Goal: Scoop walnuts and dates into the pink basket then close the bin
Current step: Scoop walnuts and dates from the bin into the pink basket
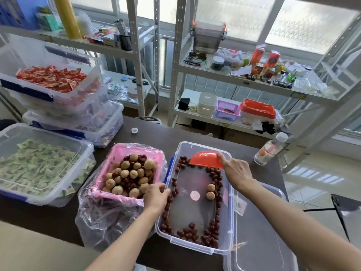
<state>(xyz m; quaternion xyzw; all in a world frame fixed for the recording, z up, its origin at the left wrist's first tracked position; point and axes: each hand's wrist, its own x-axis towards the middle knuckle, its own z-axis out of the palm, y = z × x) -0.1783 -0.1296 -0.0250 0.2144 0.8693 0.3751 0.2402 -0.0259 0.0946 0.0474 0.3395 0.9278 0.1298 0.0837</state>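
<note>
Two walnuts left; our right hand fingers pinch stiff scoop at bin's 12 o'clock; left hand fingers curled on basket rim.

The bin is clear, glossy plastic, as is its lid. The basket is pink plastic mesh inside a thin crinkled film bag. The scoop is smooth orange plastic. Walnuts look rough and matt, dates wrinkled. The surface is dark and matt.
</note>
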